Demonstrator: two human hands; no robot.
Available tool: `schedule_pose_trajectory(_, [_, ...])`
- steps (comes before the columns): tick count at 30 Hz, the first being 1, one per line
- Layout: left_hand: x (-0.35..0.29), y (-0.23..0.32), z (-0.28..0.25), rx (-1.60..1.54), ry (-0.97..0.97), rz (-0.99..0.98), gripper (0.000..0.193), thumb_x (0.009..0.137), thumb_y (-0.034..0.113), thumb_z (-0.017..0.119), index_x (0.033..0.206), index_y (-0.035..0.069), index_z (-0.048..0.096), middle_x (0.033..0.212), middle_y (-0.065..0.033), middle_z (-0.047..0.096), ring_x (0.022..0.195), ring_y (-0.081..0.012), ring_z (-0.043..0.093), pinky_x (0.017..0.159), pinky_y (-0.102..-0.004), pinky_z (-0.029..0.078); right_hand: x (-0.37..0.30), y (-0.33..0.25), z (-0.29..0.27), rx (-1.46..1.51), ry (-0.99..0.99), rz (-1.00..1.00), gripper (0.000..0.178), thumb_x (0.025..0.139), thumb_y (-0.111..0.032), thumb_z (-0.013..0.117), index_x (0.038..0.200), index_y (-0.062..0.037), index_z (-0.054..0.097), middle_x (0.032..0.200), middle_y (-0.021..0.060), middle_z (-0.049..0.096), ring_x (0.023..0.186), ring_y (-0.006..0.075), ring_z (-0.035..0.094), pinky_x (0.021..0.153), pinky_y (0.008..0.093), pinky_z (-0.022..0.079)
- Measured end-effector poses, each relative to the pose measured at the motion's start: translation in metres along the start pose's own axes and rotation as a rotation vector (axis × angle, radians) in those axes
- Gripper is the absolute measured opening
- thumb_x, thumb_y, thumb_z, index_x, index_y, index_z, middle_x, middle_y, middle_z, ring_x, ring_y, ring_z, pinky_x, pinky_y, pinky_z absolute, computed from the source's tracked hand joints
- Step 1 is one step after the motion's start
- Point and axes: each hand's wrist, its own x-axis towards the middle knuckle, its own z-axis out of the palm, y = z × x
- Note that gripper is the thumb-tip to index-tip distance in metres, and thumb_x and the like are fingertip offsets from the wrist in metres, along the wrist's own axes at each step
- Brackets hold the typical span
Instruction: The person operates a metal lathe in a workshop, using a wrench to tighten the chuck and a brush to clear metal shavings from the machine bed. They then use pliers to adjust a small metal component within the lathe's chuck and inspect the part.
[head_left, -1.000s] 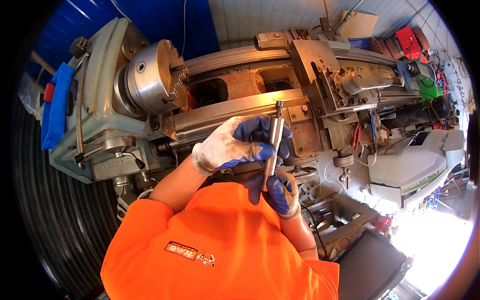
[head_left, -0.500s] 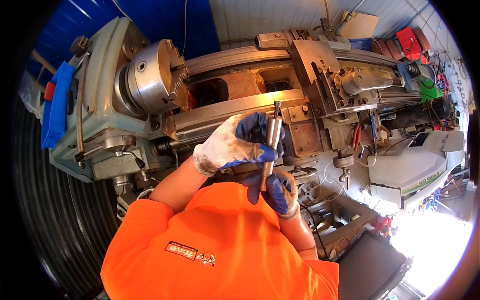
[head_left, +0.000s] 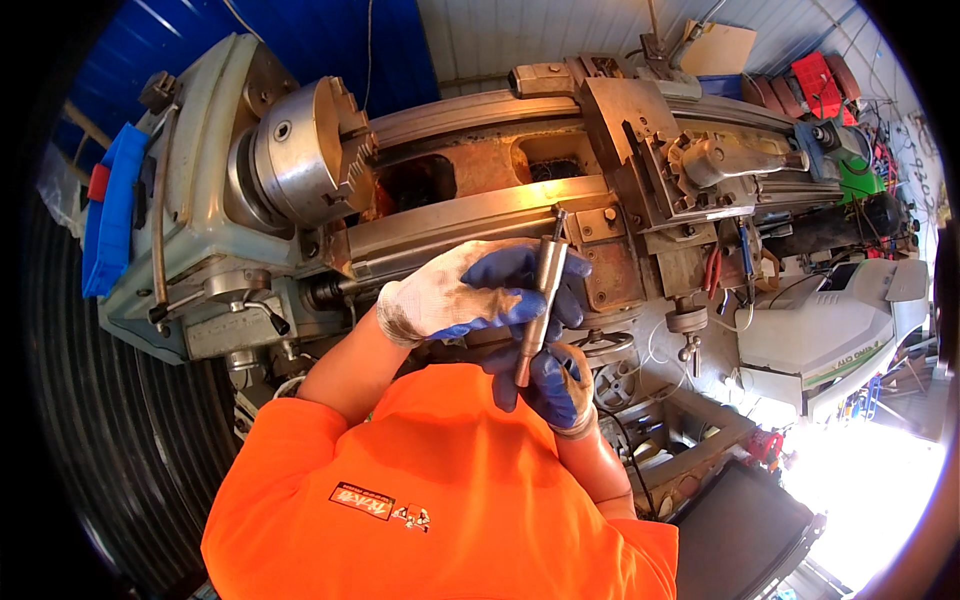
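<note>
Between my gloved hands is a stepped metal shaft [head_left: 547,275], tilted with its thin dark tip up and to the right. My left hand [head_left: 478,290], in a white glove with a blue coated palm, pinches the shaft around its middle between thumb and fingers. Lower down, my right hand [head_left: 558,388], gloved likewise, closes its fingers around the shaft's narrower copper-toned end. Part of the right fingers is hidden behind the shaft. Beyond my hands stands a metal lathe, whose bed rail [head_left: 470,215] lies just past the shaft's tip.
The lathe's jawed chuck [head_left: 305,150] is at the left, its carriage and tool post [head_left: 705,165] at the right. A blue bin [head_left: 118,210] sits on the headstock. A grey-white machine cover [head_left: 830,325] and a dark panel [head_left: 745,530] stand to my right.
The shaft has tilted a little more to the right at its tip. My left hand has shifted slightly down and left, its fingers stretching further across the shaft.
</note>
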Motion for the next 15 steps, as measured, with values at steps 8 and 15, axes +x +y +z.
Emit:
schedule_pose_trajectory(8, [-0.002,-0.020,-0.019,-0.445,0.083,-0.003,0.062,0.087,0.001,0.069,0.141,-0.004,0.039,0.130,-0.0209,0.055,0.112,-0.0295,0.062,0.099,-0.0447,0.052,0.002,-0.007,0.001,-0.015,0.002,0.012,0.061,0.099,-0.047,0.054,0.110,0.0116,0.064,0.081,0.0127,0.066,0.065,0.0170,0.058,0.062,0.0275,0.045])
schedule_pose_trajectory(15, [-0.005,-0.026,-0.031,0.412,0.073,0.005,0.063,0.087,-0.004,0.065,0.141,-0.002,0.034,0.128,-0.0198,0.055,0.113,-0.0315,0.061,0.097,-0.0478,0.052,0.001,-0.003,-0.007,-0.062,0.001,0.020,0.057,0.101,-0.044,0.051,0.110,0.0101,0.065,0.076,0.0104,0.064,0.066,0.0150,0.057,0.062,0.0256,0.043])
